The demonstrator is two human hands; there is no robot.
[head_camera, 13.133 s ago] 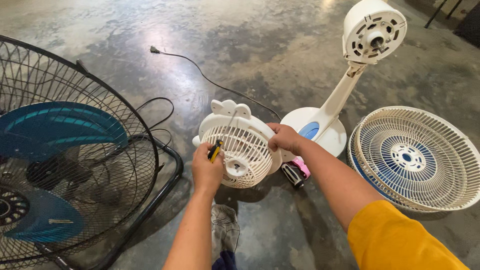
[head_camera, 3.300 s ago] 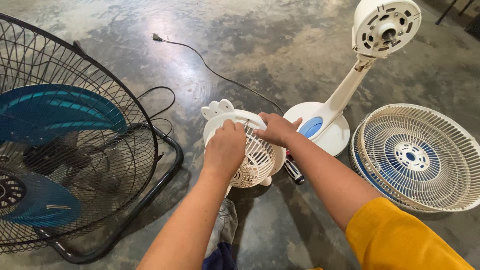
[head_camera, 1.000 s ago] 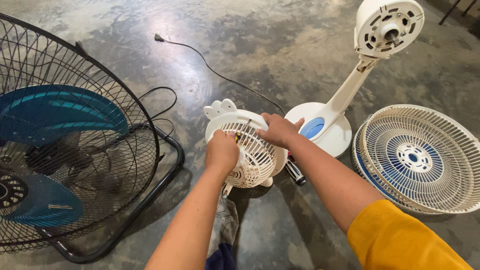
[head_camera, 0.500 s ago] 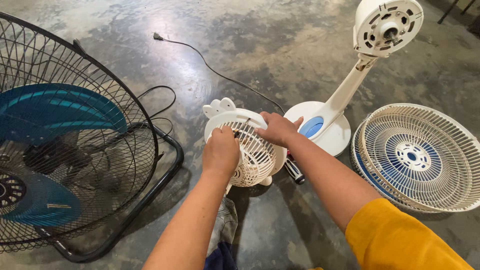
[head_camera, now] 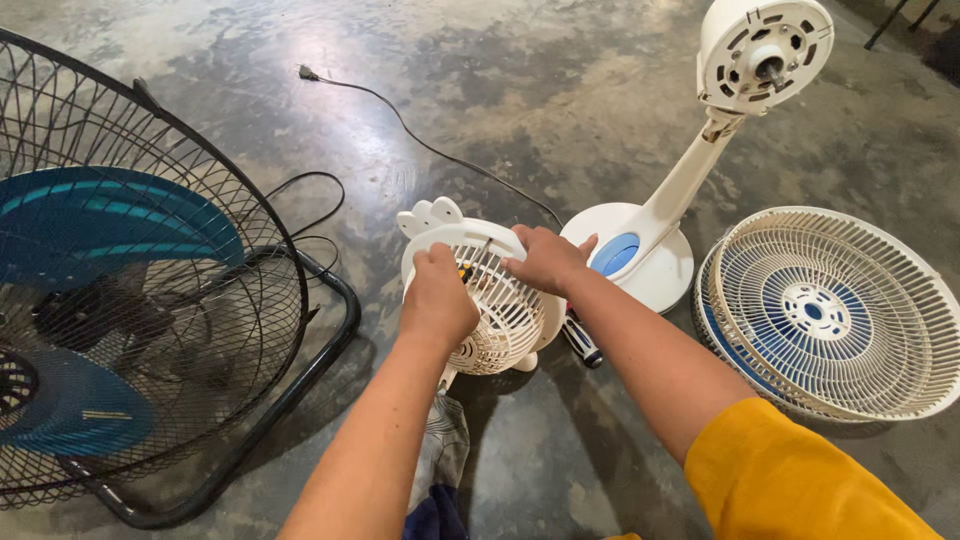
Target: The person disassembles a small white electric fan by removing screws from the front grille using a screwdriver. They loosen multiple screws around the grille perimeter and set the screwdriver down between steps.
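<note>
both hands (head_camera: 490, 275) grip the small fan (head_camera: 500, 320) between them.

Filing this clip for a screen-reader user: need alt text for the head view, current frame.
Two bare hands work on a small white fan on a concrete floor: the left hand grips a yellow-handled screwdriver at its grille, the right hand steadies the rim. Around it stand a large black floor fan, a white fan stand and a detached white grille.
</note>
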